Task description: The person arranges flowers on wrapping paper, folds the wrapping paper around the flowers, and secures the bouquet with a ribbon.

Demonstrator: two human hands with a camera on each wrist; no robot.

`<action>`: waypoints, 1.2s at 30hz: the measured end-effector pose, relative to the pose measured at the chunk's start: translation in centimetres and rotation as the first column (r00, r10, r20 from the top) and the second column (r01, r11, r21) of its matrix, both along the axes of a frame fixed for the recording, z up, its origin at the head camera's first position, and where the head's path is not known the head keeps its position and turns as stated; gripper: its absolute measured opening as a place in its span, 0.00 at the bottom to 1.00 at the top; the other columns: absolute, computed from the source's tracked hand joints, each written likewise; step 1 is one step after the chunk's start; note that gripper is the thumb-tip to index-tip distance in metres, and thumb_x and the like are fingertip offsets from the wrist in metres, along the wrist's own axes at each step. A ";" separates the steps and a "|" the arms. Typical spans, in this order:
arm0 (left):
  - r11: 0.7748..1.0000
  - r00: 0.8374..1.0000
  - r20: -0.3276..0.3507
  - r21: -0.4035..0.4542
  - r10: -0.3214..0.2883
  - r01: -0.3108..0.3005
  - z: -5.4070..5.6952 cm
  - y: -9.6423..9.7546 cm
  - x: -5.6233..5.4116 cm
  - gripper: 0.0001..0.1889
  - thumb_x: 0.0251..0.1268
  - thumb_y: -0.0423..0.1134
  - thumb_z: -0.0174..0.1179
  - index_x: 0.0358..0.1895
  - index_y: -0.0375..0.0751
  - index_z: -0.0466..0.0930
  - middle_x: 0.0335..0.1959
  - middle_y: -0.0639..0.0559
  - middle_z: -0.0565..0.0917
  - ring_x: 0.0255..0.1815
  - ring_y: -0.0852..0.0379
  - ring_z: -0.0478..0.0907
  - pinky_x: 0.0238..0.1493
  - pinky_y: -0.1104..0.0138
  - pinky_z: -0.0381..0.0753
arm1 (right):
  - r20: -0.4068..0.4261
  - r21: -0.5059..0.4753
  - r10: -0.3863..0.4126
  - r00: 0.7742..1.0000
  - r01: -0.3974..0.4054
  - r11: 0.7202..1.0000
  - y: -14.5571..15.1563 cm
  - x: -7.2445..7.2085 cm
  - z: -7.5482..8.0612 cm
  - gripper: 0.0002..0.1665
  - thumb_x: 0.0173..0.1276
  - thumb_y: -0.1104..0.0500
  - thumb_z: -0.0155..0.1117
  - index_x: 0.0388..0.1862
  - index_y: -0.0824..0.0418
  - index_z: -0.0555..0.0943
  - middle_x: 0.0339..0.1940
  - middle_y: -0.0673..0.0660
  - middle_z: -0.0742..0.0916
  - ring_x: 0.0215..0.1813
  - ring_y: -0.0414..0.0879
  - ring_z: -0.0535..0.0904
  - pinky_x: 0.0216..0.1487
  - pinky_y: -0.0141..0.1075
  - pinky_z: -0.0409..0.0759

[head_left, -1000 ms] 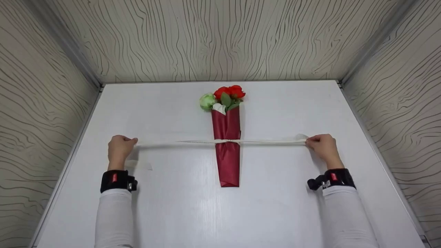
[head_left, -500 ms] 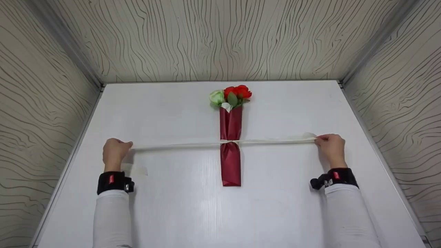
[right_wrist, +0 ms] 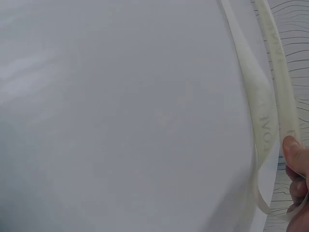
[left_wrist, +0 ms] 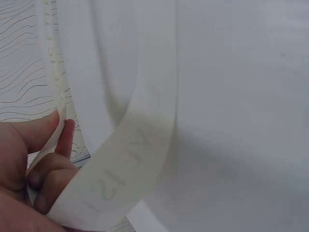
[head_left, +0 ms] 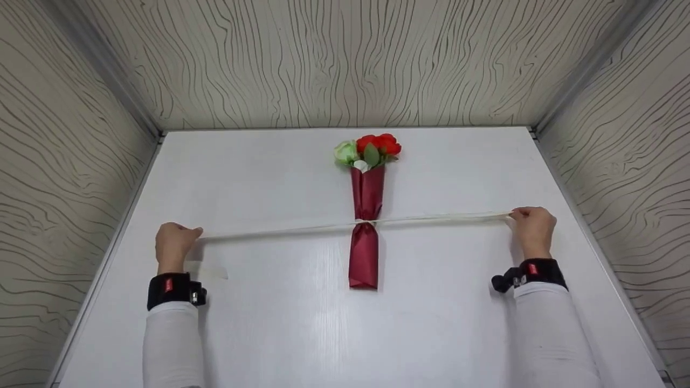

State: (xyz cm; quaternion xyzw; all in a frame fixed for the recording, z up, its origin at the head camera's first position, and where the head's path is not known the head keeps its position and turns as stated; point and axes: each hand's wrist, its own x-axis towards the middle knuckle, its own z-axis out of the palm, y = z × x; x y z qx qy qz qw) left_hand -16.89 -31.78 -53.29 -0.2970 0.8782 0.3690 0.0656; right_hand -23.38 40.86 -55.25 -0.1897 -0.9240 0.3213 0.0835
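A bouquet in dark red wrapping paper lies on the white table, its red flowers and pale green flower at the far end. Round its middle runs a cream ribbon, which cinches the paper into a narrow waist. My left hand pinches one ribbon end between thumb and finger; a loose tail of printed ribbon curls below it in the left wrist view. At the other side, my right hand pinches the opposite end, with its tail hanging in the right wrist view. Both lengths stretch taut.
The white table has patterned walls at the back and on both sides. Black cameras are strapped to both wrists. The ribbon's left tail droops towards the tabletop near the left wrist.
Both hands have moved farther apart, the left outward and slightly nearer, the right outward. The bouquet has slid right, and its paper is squeezed narrower at the ribbon.
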 end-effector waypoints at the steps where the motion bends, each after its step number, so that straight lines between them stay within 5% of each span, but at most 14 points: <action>1: 1.000 1.000 -0.001 -0.002 0.002 -0.002 -0.1 0.0 0.0 0.27 0.56 0.48 0.57 0.47 0.24 0.71 0.45 0.32 0.74 0.43 0.42 0.71 0.37 0.57 0.71 | 0.006 -0.008 -0.013 1.000 0.013 1.000 0.0 0.0 -0.1 0.16 0.65 0.59 0.54 0.43 0.71 0.79 0.41 0.68 0.81 0.47 0.56 0.74 0.45 0.43 0.70; 13: 1.000 1.000 0.003 -0.024 0.006 -0.006 -0.5 -0.6 0.5 0.25 0.55 0.48 0.56 0.45 0.26 0.72 0.45 0.33 0.74 0.42 0.41 0.71 0.35 0.56 0.71 | 0.051 0.008 -0.029 0.998 0.029 1.000 -0.2 0.0 -0.1 0.16 0.64 0.59 0.54 0.43 0.70 0.79 0.41 0.67 0.82 0.46 0.57 0.74 0.45 0.43 0.70; 22: 0.993 0.993 -0.045 -0.043 -0.108 0.106 -0.2 0.2 -0.2 0.22 0.60 0.47 0.51 0.45 0.27 0.73 0.45 0.31 0.75 0.44 0.40 0.71 0.42 0.52 0.70 | 0.065 0.096 0.099 0.993 -0.105 0.990 0.9 0.3 0.5 0.14 0.64 0.56 0.54 0.40 0.66 0.79 0.40 0.65 0.82 0.45 0.60 0.73 0.46 0.49 0.64; 28: 0.974 0.977 -0.107 -0.149 -0.186 0.169 -0.5 2.1 -1.2 0.19 0.62 0.40 0.48 0.51 0.28 0.69 0.48 0.30 0.69 0.47 0.36 0.67 0.44 0.50 0.68 | 0.122 0.041 0.254 0.959 -0.261 0.964 0.2 0.4 0.9 0.20 0.61 0.62 0.54 0.53 0.65 0.74 0.46 0.67 0.78 0.49 0.62 0.70 0.49 0.55 0.58; 32: 0.941 0.942 -0.225 -0.289 -0.248 0.179 -0.9 4.9 -2.2 0.18 0.59 0.35 0.50 0.52 0.30 0.71 0.49 0.31 0.67 0.50 0.34 0.64 0.46 0.47 0.65 | 0.090 0.024 0.349 0.933 -0.352 0.936 -2.4 0.2 1.1 0.25 0.58 0.66 0.56 0.56 0.68 0.70 0.52 0.71 0.73 0.55 0.65 0.65 0.55 0.56 0.58; 36: 0.903 0.863 -0.297 -0.270 -0.409 0.335 -1.0 8.9 -3.5 0.16 0.59 0.35 0.53 0.49 0.31 0.74 0.48 0.34 0.71 0.51 0.37 0.66 0.51 0.50 0.65 | 0.041 0.012 0.474 0.879 -0.475 0.880 -6.4 0.0 1.0 0.23 0.57 0.65 0.61 0.54 0.67 0.73 0.53 0.69 0.73 0.57 0.63 0.64 0.57 0.53 0.59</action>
